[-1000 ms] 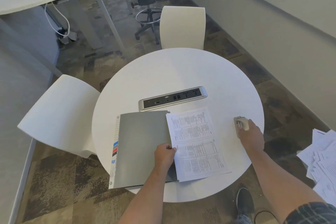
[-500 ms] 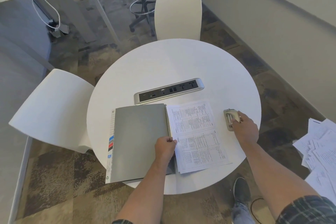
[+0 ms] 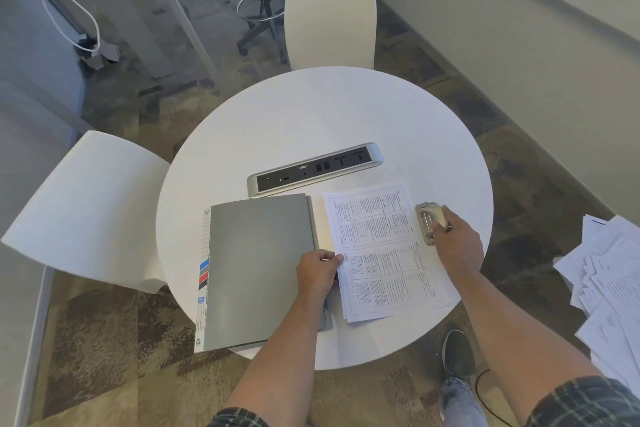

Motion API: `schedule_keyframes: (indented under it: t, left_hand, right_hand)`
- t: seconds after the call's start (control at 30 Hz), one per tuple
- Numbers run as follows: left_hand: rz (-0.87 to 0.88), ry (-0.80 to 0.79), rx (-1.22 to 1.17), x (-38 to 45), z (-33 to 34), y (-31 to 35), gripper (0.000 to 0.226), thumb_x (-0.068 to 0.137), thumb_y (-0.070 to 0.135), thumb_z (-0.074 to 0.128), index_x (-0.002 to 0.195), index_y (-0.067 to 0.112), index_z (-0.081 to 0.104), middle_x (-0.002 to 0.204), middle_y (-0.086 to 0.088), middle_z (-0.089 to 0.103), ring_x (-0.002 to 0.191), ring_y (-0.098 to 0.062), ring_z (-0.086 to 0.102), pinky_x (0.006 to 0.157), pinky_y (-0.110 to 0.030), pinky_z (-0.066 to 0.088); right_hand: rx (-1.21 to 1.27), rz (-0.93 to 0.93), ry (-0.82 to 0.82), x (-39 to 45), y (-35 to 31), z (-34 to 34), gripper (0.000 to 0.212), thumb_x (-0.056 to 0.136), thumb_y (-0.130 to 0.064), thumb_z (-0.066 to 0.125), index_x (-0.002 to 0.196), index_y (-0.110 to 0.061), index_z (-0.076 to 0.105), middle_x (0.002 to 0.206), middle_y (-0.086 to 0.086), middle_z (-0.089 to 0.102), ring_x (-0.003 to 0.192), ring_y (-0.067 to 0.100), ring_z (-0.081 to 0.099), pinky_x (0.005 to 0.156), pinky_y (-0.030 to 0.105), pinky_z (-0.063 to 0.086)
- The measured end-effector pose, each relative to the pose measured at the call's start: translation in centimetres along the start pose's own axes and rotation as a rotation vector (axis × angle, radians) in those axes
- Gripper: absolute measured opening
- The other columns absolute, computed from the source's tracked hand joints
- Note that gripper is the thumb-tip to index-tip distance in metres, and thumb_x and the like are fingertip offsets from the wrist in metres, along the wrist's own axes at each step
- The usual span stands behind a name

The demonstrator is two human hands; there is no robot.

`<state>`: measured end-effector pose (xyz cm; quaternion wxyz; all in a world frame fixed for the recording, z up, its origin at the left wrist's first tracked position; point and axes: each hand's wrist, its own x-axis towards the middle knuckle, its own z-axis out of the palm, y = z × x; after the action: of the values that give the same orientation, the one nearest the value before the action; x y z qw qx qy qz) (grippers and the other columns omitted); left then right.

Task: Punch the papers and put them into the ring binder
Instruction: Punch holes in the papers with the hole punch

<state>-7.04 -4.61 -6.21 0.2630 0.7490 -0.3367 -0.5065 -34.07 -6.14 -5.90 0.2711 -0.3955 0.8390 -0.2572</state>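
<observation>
A closed grey ring binder (image 3: 258,267) lies on the left half of the round white table (image 3: 329,114), its index tabs along the left edge. A stack of printed papers (image 3: 381,250) lies just right of it. My left hand (image 3: 318,272) rests across the binder's right edge, fingertips pinching the left edge of the papers. A small beige hole punch (image 3: 428,222) sits right of the papers, and my right hand (image 3: 457,241) is closed around its right side.
A silver power-socket strip (image 3: 315,170) is set into the table behind the binder. White chairs stand at the far side (image 3: 330,24) and at the left (image 3: 86,208). Loose papers (image 3: 609,291) are piled at the right. My shoe (image 3: 457,354) is below the table edge.
The hole punch has slid left toward the papers under my right hand. The papers have separated from the binder, with a gap between them now. My left hand stays at the binder's edge.
</observation>
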Motion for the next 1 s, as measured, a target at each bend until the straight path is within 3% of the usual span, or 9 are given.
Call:
schedule_keyframes:
  t: [0.27, 0.4, 0.5, 0.6, 0.7, 0.8, 0.9, 0.97, 1.0]
  left_hand:
    - [-0.010, 0.001, -0.001, 0.4, 0.0, 0.2, 0.020, 0.087, 0.022, 0.079, 0.075, 0.007, 0.072, 0.080, -0.008, 0.079, 0.076, -0.028, 0.078, 0.067, -0.041, 0.066]
    - [-0.012, -0.016, 0.005, 0.5, -0.2, 0.6, 0.013, 0.089, 0.018, 0.076, 0.082, 0.009, 0.070, 0.087, -0.009, 0.079, 0.079, -0.026, 0.078, 0.067, -0.040, 0.066]
    - [-0.010, -0.144, -0.028, 0.8, -0.3, 0.7, 0.020, 0.081, 0.022, 0.084, 0.092, 0.010, 0.072, 0.093, -0.007, 0.080, 0.085, -0.026, 0.078, 0.077, -0.048, 0.065]
    - [0.053, -0.223, -0.007, 0.7, 0.1, 1.4, 0.015, 0.081, 0.011, 0.083, 0.091, 0.012, 0.072, 0.099, -0.009, 0.079, 0.094, -0.029, 0.077, 0.086, -0.050, 0.062]
    - [0.111, -0.148, -0.059, 0.4, 0.2, 2.2, 0.013, 0.085, 0.006, 0.079, 0.089, 0.016, 0.071, 0.097, -0.005, 0.078, 0.094, -0.026, 0.076, 0.086, -0.042, 0.062]
    - [0.134, -0.119, -0.208, 0.3, -0.9, 3.0, 0.016, 0.086, 0.003, 0.078, 0.093, 0.017, 0.073, 0.098, -0.006, 0.078, 0.091, -0.023, 0.074, 0.082, -0.037, 0.061]
    - [0.202, -0.137, -0.295, 0.0, -2.4, 4.1, 0.020, 0.086, 0.000, 0.077, 0.099, 0.014, 0.074, 0.099, -0.006, 0.078, 0.087, -0.017, 0.073, 0.074, -0.025, 0.059]
    - [0.258, -0.150, -0.298, -0.1, -3.4, 4.9, 0.021, 0.087, -0.003, 0.075, 0.099, 0.013, 0.073, 0.097, -0.005, 0.077, 0.084, -0.013, 0.072, 0.070, -0.019, 0.057]
    - [0.284, -0.160, -0.300, -0.1, -3.8, 5.4, 0.022, 0.086, -0.005, 0.074, 0.098, 0.013, 0.073, 0.098, -0.006, 0.076, 0.087, -0.016, 0.071, 0.073, -0.021, 0.058]
  right_hand:
    - [-0.013, -0.030, 0.003, 0.0, 0.1, 0.0, 0.049, 0.103, -0.027, 0.055, 0.151, -0.031, 0.049, 0.136, -0.002, 0.066, 0.096, 0.016, 0.063, 0.066, 0.027, 0.043]
    - [-0.013, -0.031, 0.001, 0.4, 0.2, 0.0, 0.047, 0.102, -0.030, 0.055, 0.149, -0.035, 0.051, 0.128, -0.004, 0.070, 0.090, 0.014, 0.063, 0.061, 0.024, 0.042]
    - [0.012, -0.028, -0.017, 0.5, 0.2, -0.1, 0.045, 0.101, -0.029, 0.056, 0.145, -0.038, 0.054, 0.121, -0.004, 0.072, 0.088, 0.015, 0.065, 0.063, 0.026, 0.044]
    - [-0.058, -0.049, 0.012, 0.0, -0.6, -0.4, 0.047, 0.100, -0.030, 0.059, 0.147, -0.033, 0.052, 0.135, 0.000, 0.066, 0.106, 0.023, 0.066, 0.081, 0.037, 0.055]
    - [-0.139, -0.366, 0.165, -1.0, -1.2, 0.0, 0.058, 0.094, -0.035, 0.070, 0.146, -0.021, 0.050, 0.144, 0.007, 0.056, 0.126, 0.030, 0.056, 0.107, 0.049, 0.045]
    - [0.026, -0.447, 0.081, -1.6, -2.4, 0.6, 0.084, 0.084, -0.050, 0.079, 0.153, -0.028, 0.035, 0.153, 0.000, 0.045, 0.134, 0.023, 0.048, 0.110, 0.046, 0.041]
    - [0.404, -0.244, -0.133, -1.3, -4.9, -0.3, 0.106, 0.074, -0.056, 0.086, 0.157, -0.040, 0.021, 0.154, -0.009, 0.045, 0.131, 0.012, 0.051, 0.101, 0.039, 0.047]
    - [0.664, -0.173, -0.278, -0.9, -6.8, -1.5, 0.096, 0.073, -0.042, 0.091, 0.152, -0.032, 0.038, 0.137, -0.006, 0.064, 0.117, 0.016, 0.066, 0.093, 0.042, 0.056]
    - [0.753, -0.181, -0.326, -0.7, -7.6, -2.1, 0.079, 0.074, -0.029, 0.092, 0.142, -0.022, 0.053, 0.124, -0.001, 0.073, 0.107, 0.020, 0.072, 0.089, 0.046, 0.060]
